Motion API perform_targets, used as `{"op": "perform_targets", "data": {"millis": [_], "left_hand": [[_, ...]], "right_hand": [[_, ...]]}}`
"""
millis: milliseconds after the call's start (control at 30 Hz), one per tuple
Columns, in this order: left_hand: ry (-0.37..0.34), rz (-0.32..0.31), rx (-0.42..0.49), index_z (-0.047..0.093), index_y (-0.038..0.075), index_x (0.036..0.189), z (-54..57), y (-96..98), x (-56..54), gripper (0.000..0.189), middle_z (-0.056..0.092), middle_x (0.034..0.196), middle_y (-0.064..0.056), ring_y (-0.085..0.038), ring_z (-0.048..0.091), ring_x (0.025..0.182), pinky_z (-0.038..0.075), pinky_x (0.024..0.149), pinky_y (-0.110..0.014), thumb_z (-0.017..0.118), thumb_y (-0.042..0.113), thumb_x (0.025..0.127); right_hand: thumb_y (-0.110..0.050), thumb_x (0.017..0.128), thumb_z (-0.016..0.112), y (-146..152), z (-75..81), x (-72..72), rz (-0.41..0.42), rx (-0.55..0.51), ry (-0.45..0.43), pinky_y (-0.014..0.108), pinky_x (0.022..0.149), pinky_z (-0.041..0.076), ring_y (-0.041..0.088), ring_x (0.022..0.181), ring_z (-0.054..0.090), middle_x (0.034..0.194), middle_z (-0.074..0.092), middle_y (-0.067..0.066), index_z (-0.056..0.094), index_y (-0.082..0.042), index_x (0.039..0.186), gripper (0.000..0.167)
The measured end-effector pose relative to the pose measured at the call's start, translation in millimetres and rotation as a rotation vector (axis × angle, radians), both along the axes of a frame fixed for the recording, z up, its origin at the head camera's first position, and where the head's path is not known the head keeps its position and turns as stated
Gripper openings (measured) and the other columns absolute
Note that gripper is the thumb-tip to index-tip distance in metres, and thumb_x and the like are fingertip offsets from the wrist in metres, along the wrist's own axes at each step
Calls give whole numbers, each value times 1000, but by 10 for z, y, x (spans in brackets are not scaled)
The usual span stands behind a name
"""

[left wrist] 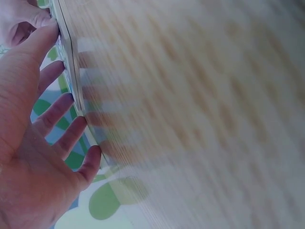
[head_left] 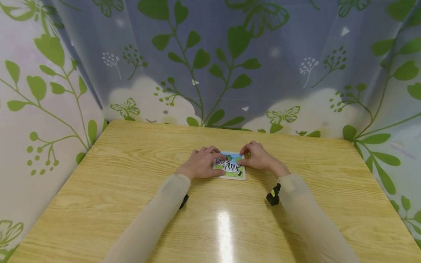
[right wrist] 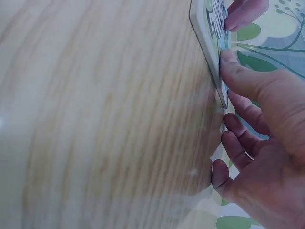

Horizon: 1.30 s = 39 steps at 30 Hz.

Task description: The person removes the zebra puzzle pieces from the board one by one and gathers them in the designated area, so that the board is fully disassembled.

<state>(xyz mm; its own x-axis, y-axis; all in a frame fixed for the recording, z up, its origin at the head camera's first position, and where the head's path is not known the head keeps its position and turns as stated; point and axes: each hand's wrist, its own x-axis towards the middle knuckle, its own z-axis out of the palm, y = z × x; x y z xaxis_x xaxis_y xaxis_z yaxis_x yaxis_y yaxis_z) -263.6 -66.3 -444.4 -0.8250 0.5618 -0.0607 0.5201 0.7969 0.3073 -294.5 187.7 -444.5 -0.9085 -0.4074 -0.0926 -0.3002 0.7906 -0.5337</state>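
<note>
The zebra board (head_left: 232, 168), a small flat picture panel with a pale border, lies on the wooden table (head_left: 131, 190) between the two hands, reached from both ends. At the board's left end is the left hand (head_left: 200, 163), its thumb along the near edge and a finger reaching over the picture; whether it is clamped there or only resting, I cannot tell. At the board's right end, the right hand (head_left: 258, 156) pinches that side, thumb on the printed face and index finger at the far corner, its other fingertips down beside the board. The hands are apart, with the board's middle showing between them. Nearer the person than the board are two pale sleeves (head_left: 309, 208), a black strap device (head_left: 273, 197) at the right cuff; beyond the board rises a leaf-patterned cloth (head_left: 213, 54).
</note>
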Motion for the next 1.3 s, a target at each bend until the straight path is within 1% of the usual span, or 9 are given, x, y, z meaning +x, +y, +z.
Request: {"op": "perform_targets", "data": {"millis": [100, 267, 467, 600, 733, 900, 1100, 1300], "left_hand": [[5, -2, -2, 61, 33, 141, -9, 2, -6, 53, 49, 152, -3, -32, 50, 137, 41, 106, -60, 66, 57, 94], [11, -1, -2, 60, 32, 141, -15, 1, -15, 54, 49, 152, -3, -33, 49, 138, 40, 107, -59, 66, 57, 94], [-9, 0, 11, 60, 32, 141, 12, -1, -2, 53, 48, 153, -4, -34, 48, 138, 40, 107, -61, 67, 56, 94], [-6, 1, 10, 60, 32, 141, 18, -2, -2, 53, 48, 153, -4, -34, 48, 138, 40, 107, -61, 67, 56, 94], [-2, 1, 4, 60, 32, 142, 13, -6, -10, 54, 48, 153, -4, -33, 48, 138, 40, 107, -60, 67, 56, 94], [-11, 3, 2, 60, 32, 142, 13, -6, -5, 53, 48, 153, -3, -33, 48, 138, 40, 107, -60, 67, 56, 94], [-22, 1, 3, 59, 32, 142, 13, 5, 4, 53, 47, 153, -4, -33, 48, 138, 39, 108, -60, 66, 55, 95], [-23, 5, -7, 59, 33, 143, 16, 9, 4, 53, 47, 154, -3, -33, 47, 139, 39, 108, -60, 66, 55, 95]], "right_hand": [[-28, 90, 80, 8, -1, 15, -4, -4, -9, 51, 101, 39, 34, 112, 47, 119, 58, 18, 69, -3, 110, 34], [-29, 91, 79, 13, -3, 30, -15, -7, 1, 51, 99, 39, 33, 110, 47, 119, 56, 18, 67, -4, 110, 33], [-30, 90, 80, 9, -21, 29, -24, -21, -3, 51, 101, 39, 33, 110, 47, 120, 56, 18, 67, -4, 113, 37], [-29, 89, 80, 6, -12, 27, -14, -25, 6, 52, 102, 38, 33, 111, 48, 120, 57, 18, 68, -4, 111, 35], [-27, 89, 81, 2, 5, 22, -3, -18, 24, 51, 100, 39, 33, 110, 48, 118, 58, 17, 69, -4, 110, 33], [-27, 89, 80, -11, 28, 29, -5, -2, 4, 50, 98, 39, 34, 108, 47, 118, 57, 18, 69, -3, 110, 34], [-28, 90, 78, -4, 16, 21, -8, 24, -30, 52, 101, 37, 35, 111, 44, 122, 53, 18, 66, -3, 112, 35], [-28, 91, 78, 12, -1, 18, -12, 11, -43, 52, 101, 36, 35, 111, 42, 121, 51, 17, 65, -6, 109, 31]]}}
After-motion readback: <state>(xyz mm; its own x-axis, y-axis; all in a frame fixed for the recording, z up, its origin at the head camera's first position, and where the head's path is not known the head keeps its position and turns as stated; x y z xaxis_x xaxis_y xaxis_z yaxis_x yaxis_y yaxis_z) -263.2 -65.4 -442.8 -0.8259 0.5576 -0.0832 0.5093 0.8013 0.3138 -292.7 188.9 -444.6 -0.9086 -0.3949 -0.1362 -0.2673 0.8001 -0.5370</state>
